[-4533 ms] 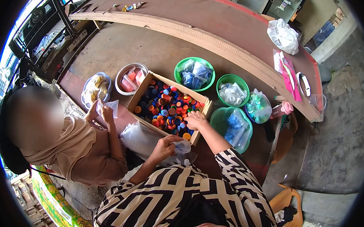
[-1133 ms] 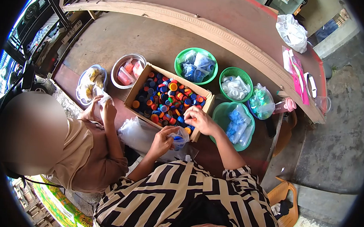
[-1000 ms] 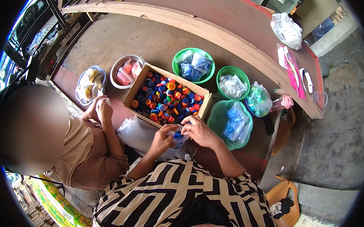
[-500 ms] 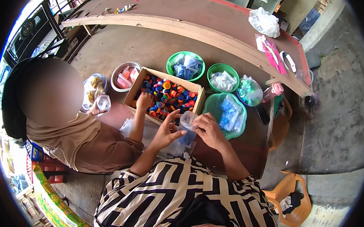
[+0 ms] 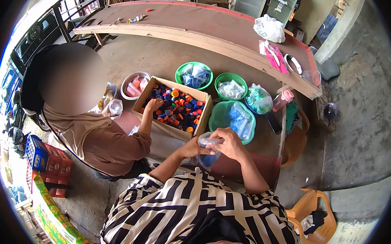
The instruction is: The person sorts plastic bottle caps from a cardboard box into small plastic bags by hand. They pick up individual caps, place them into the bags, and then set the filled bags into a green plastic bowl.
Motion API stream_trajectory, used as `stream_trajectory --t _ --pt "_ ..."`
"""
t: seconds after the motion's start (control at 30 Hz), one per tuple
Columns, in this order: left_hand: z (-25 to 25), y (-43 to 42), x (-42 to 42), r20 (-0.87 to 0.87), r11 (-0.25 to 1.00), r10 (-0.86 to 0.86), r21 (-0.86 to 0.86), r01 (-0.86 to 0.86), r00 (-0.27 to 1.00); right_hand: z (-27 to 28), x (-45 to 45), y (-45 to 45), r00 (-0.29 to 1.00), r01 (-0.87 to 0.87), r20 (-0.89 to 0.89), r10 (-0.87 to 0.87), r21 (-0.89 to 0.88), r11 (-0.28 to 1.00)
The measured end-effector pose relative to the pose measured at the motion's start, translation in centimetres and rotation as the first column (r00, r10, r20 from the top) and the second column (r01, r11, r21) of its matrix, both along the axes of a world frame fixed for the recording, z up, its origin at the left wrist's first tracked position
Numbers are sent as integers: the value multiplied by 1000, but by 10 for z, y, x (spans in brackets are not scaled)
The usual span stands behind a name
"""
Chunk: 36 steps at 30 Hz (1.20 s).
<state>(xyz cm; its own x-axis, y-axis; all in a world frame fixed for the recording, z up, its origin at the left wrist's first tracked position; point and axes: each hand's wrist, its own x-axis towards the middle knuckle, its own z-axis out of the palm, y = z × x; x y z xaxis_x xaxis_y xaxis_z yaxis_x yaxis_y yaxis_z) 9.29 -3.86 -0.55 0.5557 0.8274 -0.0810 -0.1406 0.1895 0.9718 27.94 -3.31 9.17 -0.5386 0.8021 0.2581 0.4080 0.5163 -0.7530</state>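
A clear plastic bag with blue contents hangs between my hands, close in front of my body. My left hand is closed around the bag's neck from the left. At its mouth, my right hand has its fingers bent over the rim, gripping the plastic; the fingertips are partly hidden. Just beyond is a cardboard box full of bottle caps in blue, red, orange and other colours. A light green basin with bagged blue items stands past my right hand.
At left, a co-worker reaches a hand into the box and holds a clear bag. Green baskets and a metal bowl hold filled bags. A pink bottle, phone and orange chair are at right.
My left hand has gone from spread fingers to closing round the bag's neck. My right hand has moved over the bag's mouth. The view has shifted slightly.
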Motion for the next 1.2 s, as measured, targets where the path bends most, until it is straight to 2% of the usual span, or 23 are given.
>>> stream_trajectory --t 0.03,0.1,0.17,0.3,0.37,0.4,0.43,0.53,0.6,0.63,0.7,0.77,0.83,0.87,0.9,1.1,1.17,1.2 --pt "0 -5 4 0 1000 -1 3 1 1000 -1 6 -2 1000 1 0 -1 3 1000" --pt "5 -14 13 -125 997 -35 -70 26 991 -3 22 -4 986 155 -67 -153 37 987" --pt "14 -20 20 -141 998 -22 -61 14 990 -9 39 -5 947 239 -193 -258 -119 964" --pt "19 -19 28 -133 1000 20 -7 -22 991 -8 64 -9 921 279 -245 -304 -129 951" --pt "31 -16 27 -298 997 -1 75 25 955 -17 75 -6 787 340 -452 -420 -250 906" --pt "34 -19 27 -354 990 22 135 28 935 -19 87 -1 715 315 -571 -403 -252 915" --pt "31 -20 27 -353 990 32 140 19 935 -14 95 1 667 263 -619 -415 -326 908" --pt "25 -27 30 -276 996 -48 64 69 960 -13 109 5 890 -2 -412 -198 -436 900" --pt "28 -30 40 -263 988 -52 126 88 963 -22 99 1 932 -231 -361 35 -516 825" --pt "30 -30 46 -247 977 -59 187 108 967 -24 99 0 888 -392 -428 167 -515 762" --pt "21 -29 55 -216 974 -17 217 65 976 -25 95 0 904 -427 -304 300 -593 683" --pt "12 -26 59 -294 973 -20 215 87 956 -27 92 2 902 -431 -294 317 -541 723" --pt "4 -25 61 -343 977 -46 178 113 938 -21 91 6 981 -189 -40 190 -417 889" --pt "0 -25 61 -310 987 -24 146 73 950 -17 93 6 976 -174 -200 85 -486 856" --pt "0 -25 61 -279 993 -1 111 33 960 -8 99 8 987 -128 -146 66 -473 872" --pt "16 -23 60 -242 998 34 61 -20 970 6 127 12 949 84 -242 -202 -424 902" --pt "12 -20 58 -334 992 92 113 -57 938 -3 133 14 902 263 -281 -328 -246 933" --pt "18 -20 55 -372 995 96 74 -74 923 -10 143 19 910 300 -276 -311 -83 950"
